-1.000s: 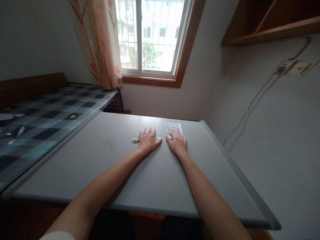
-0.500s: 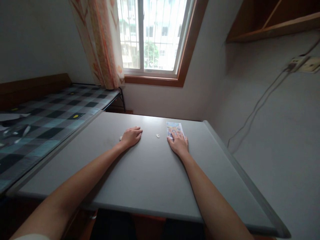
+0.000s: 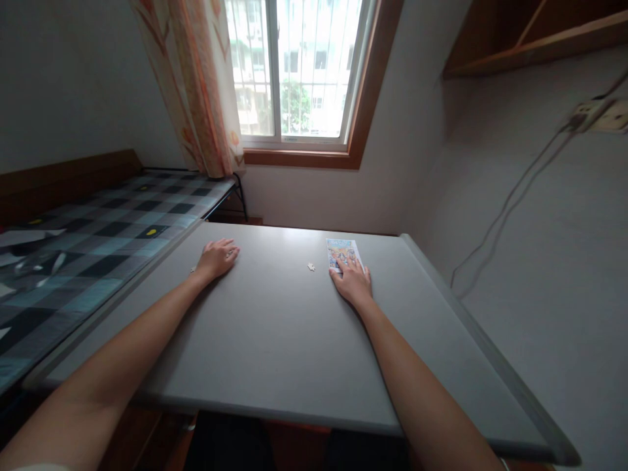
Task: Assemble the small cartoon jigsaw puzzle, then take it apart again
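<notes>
My left hand [image 3: 217, 258] lies palm down on the left part of the grey table [image 3: 275, 340], fingers forward and slightly apart. A small pale piece [image 3: 193, 269] shows beside its wrist, and what is under the palm is hidden. My right hand [image 3: 352, 278] rests flat with spread fingers on the near half of a colourful printed picture card [image 3: 342, 246], covering part of it. Between the two hands, nearer the right one, a small white jigsaw-like piece [image 3: 311, 267] lies by itself on the tabletop.
A bed with a checked cover [image 3: 161, 209] adjoins the table's left edge, with papers and a clear plastic item on it. A curtain [image 3: 196, 91] and barred window [image 3: 314, 78] are beyond. On the right wall a cable [image 3: 510, 196] hangs below a wooden shelf [image 3: 530, 55].
My left hand has slid left across the table, away from the lone white piece, and the pale piece by its wrist has shifted left too. My right hand stays on the card.
</notes>
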`<state>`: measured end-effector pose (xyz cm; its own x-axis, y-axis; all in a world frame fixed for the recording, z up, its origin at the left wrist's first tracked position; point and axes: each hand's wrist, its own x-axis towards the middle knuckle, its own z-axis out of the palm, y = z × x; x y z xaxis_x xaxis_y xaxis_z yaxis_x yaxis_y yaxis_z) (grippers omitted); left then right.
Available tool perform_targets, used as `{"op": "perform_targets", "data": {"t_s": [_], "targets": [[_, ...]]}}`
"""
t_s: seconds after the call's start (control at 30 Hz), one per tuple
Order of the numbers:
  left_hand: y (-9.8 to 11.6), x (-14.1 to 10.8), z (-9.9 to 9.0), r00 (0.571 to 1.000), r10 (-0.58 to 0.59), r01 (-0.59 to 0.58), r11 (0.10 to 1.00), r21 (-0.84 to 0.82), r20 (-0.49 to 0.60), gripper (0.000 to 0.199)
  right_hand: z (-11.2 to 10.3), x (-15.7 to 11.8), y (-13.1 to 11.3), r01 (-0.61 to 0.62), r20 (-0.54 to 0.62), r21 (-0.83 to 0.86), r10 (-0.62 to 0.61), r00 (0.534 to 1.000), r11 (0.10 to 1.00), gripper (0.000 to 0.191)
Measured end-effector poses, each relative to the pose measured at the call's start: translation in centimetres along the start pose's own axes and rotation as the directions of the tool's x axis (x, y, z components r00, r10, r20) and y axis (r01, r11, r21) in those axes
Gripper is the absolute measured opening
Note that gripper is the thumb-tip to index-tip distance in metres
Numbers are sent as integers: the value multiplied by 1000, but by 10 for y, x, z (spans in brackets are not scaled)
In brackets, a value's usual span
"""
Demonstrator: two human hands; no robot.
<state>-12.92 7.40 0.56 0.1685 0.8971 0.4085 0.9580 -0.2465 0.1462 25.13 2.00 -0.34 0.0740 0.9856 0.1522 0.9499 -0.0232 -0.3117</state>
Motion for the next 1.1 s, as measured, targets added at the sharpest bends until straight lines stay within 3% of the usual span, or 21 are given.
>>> {"op": "perform_targets", "data": {"t_s": [0.07,0.17,0.3,0.4,0.47,0.53,0.7,0.83,0.97,1.1], "targets": [[23,3,2,997,82,-82,997,-16,15,35,-1,0,-1,-3,10,-1,3,1000,1000,52],[75,3,9,960,269,-263,962,-81,80,39,-2,0,-1,-10,30,-10,10,1000,1000,53],[145,-2,15,804,570,-535,818,-213,169,51,-3,0,-2,-16,54,-46,18,998,999,54],[168,-3,16,749,622,-585,783,-211,230,54,-4,-1,-1,-11,63,-70,16,998,997,54],[163,-3,15,763,596,-574,803,-159,250,50,-5,-1,-1,-12,67,-75,17,998,997,54],[143,-4,12,813,532,-527,845,-91,237,46,-5,-1,-2,-14,70,-72,19,997,997,54],[60,-17,-5,929,327,-346,934,93,172,39,-5,0,-3,-17,62,-56,21,998,998,53],[13,-30,-23,978,173,-189,971,149,115,36,-3,2,-2,-19,44,-45,21,999,999,52],[14,-30,-29,978,184,-196,972,133,99,39,1,3,-1,71,27,-12,-71,997,997,50],[61,-19,-18,944,303,-313,947,66,126,41,4,4,0,217,19,69,-219,976,974,46]]}}
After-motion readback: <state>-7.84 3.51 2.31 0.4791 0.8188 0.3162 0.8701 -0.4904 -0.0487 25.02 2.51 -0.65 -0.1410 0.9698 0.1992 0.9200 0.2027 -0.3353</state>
